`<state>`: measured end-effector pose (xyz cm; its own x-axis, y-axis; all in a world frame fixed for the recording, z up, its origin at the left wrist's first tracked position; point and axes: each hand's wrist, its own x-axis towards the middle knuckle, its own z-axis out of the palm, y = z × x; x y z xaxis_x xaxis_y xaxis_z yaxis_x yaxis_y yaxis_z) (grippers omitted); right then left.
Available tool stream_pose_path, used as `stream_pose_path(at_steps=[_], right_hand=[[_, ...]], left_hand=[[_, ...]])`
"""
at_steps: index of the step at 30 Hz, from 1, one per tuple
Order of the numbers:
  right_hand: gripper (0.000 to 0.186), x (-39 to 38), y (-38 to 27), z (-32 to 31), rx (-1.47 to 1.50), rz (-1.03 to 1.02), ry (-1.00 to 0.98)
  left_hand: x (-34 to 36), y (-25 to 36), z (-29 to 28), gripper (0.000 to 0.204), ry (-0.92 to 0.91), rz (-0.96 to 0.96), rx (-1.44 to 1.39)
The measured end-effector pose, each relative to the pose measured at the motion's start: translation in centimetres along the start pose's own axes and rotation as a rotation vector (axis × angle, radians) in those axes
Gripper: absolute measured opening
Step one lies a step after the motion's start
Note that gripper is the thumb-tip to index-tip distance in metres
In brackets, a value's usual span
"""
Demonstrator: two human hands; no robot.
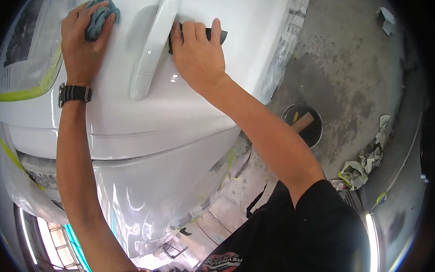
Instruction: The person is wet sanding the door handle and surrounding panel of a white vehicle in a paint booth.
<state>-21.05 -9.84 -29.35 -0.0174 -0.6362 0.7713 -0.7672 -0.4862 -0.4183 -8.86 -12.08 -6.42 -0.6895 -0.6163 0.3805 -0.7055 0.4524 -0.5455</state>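
Observation:
My left hand [83,42] is closed on a crumpled blue-grey cloth [103,18], at the upper left of a glossy white vehicle panel [127,116]. A dark watch is on that wrist. Right of a raised white handle-like bar [153,52], my right hand [199,51] presses a dark flat pad [223,37] against the same panel. Its fingers are bent over the pad and hide most of it. Only the pad's edges show, so its exact kind is unclear.
Masking paper with yellow-green tape [25,94] covers a window at the left. More masking paper [282,56] runs along the panel's right edge. On the grey concrete floor stands a dark round bucket [318,132] with a wooden piece inside. Crumpled paper [365,165] lies farther right.

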Motion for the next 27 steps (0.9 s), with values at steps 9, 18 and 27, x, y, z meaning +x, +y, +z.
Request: stream_pose_path(at_steps=[9, 18, 27], right_hand=[[0.035, 0.0, -1.3, -0.6, 0.043, 0.064, 0.024], [0.042, 0.0, -3.1, -0.9, 0.073, 0.175, -0.037], [0.034, -0.1, -3.9, -0.9, 0.166, 0.306, -0.044]], left_hand=[[0.0, -0.3, 0.0, 0.031, 0.019, 0.031, 0.006], [-0.2, 0.0, 0.4, 0.031, 0.026, 0.025, -0.004], [0.1, 0.8, 0.1, 0.031, 0.01, -0.007, -0.016]])
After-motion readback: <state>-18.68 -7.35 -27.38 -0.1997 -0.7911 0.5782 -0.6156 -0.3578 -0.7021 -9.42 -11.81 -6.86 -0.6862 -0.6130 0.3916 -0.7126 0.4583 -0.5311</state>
